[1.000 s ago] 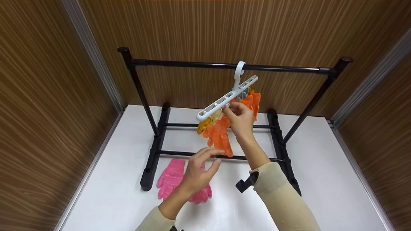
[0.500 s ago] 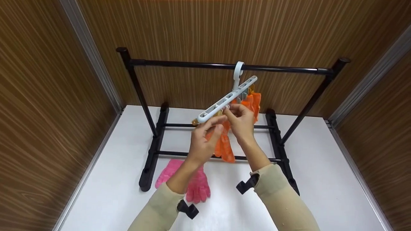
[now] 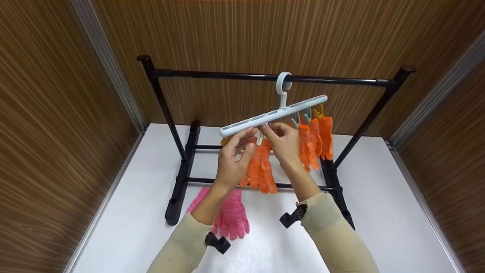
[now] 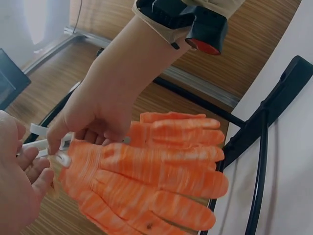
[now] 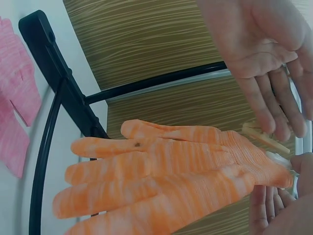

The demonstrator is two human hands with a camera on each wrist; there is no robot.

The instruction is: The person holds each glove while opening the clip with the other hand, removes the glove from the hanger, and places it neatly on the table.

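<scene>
A white clip hanger (image 3: 273,113) hangs by its hook from the top bar of a black rack (image 3: 227,76). Under its middle hangs an orange glove (image 3: 261,170), clipped at the cuff. My right hand (image 3: 267,131) pinches the white clip (image 4: 62,157) on that cuff. My left hand (image 3: 246,140) reaches up beside it, fingers loosely straight, touching the hanger's underside just left of the clip. In the right wrist view the left hand (image 5: 259,54) shows an open palm above the orange glove (image 5: 161,171). More orange gloves (image 3: 316,138) hang at the hanger's right end.
Pink gloves (image 3: 231,218) lie on the white table (image 3: 379,212) in front of the rack's base, under my left forearm. Wood-panelled walls close in on the left, right and back. The rack's lower rails (image 3: 303,185) run behind the hanging glove.
My left hand rose from over the pink gloves to the hanger. The hanger swung round from skewed to nearly broadside, showing the orange gloves on its right end. My right hand stayed at the clip.
</scene>
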